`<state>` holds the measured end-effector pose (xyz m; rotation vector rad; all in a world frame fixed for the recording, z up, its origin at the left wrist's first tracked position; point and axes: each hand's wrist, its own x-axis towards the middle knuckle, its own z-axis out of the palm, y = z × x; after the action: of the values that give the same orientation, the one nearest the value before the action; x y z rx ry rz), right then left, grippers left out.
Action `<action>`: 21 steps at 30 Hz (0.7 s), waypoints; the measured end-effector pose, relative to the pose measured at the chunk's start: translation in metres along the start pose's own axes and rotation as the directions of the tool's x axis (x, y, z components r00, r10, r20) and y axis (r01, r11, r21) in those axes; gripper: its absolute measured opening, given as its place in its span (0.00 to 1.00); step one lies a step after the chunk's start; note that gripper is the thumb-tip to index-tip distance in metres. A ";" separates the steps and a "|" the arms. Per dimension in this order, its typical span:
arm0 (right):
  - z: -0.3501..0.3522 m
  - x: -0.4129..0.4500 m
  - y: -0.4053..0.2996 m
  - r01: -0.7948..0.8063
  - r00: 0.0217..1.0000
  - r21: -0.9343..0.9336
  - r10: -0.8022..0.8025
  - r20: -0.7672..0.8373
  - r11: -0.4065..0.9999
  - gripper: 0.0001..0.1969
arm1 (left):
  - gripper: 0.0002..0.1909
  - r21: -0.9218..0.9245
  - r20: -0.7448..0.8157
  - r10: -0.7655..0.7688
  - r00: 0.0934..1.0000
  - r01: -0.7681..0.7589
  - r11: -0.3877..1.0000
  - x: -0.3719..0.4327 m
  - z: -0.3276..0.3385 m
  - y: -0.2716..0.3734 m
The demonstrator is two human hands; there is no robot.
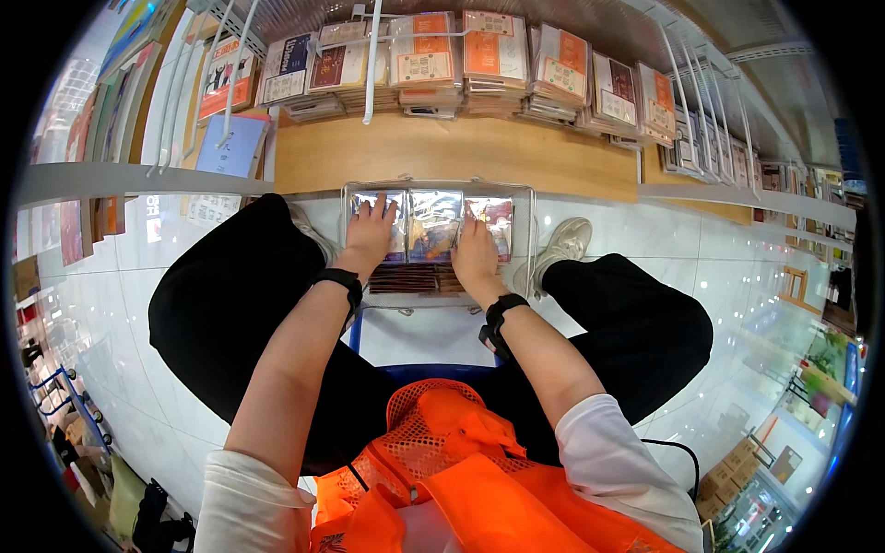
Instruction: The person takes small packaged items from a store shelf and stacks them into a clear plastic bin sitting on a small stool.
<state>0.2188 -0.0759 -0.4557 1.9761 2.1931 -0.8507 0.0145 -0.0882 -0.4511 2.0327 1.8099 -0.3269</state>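
A wire mesh basket (531,228) stands on the floor between my shoes. Inside it, three glossy plastic-wrapped packets lie side by side: a left packet (397,243), a middle packet (434,225) and a right packet (502,214). More thin packets (404,278) stand on edge in the near part of the basket. My left hand (370,231) rests on the left packet with its fingers spread. Over the left side of the right packet lies my right hand (477,252), close to the middle packet; whether it grips anything is unclear.
Beyond the basket, a wooden shelf (456,152) bears stacks of plastic-wrapped booklets (494,59) along its back. A white metal hook (370,69) hangs in front of them. Books (231,145) stand at the left. Cardboard boxes (726,477) are at the far right.
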 end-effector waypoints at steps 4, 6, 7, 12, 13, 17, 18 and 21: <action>-0.007 0.013 -0.014 0.298 0.952 -0.239 -0.305 0.008 0.924 0.39 | 0.37 0.001 0.001 -0.031 1.000 0.031 1.000 0.001 0.013 0.002; -0.005 0.021 -0.019 0.356 0.933 -0.270 -0.356 0.048 0.895 0.41 | 0.42 -0.066 -0.061 -0.055 0.997 0.051 0.997 0.000 0.024 0.000; -0.004 0.025 -0.019 0.411 0.910 -0.302 -0.405 0.085 0.860 0.43 | 0.42 -0.066 -0.057 -0.051 0.997 0.047 0.997 0.002 0.024 0.000; 0.004 0.042 -0.023 0.462 0.886 -0.389 -0.391 0.250 0.797 0.46 | 0.54 -0.059 0.008 -0.009 1.000 0.009 0.998 0.003 0.026 -0.005; 0.003 0.043 -0.024 0.455 0.885 -0.389 -0.355 0.302 0.801 0.46 | 0.54 -0.060 0.012 -0.009 1.000 0.010 0.998 0.003 0.024 -0.004; 0.015 0.047 -0.019 0.451 0.887 -0.378 -0.360 0.289 0.808 0.48 | 0.53 -0.092 0.118 -0.030 0.993 0.041 0.995 0.006 0.019 -0.002; 0.019 0.047 -0.020 0.444 0.892 -0.401 -0.355 0.280 0.801 0.44 | 0.53 -0.103 0.135 -0.037 0.990 0.051 0.993 0.006 0.020 -0.003; 0.031 0.048 -0.019 0.430 0.903 -0.425 -0.376 0.209 0.796 0.35 | 0.52 -0.012 0.085 0.028 0.996 -0.027 1.000 0.012 0.038 -0.008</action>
<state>0.1831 -0.0467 -0.4950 1.2302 2.4916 -0.3877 0.0116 -0.0932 -0.4913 2.0036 1.7272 -0.3896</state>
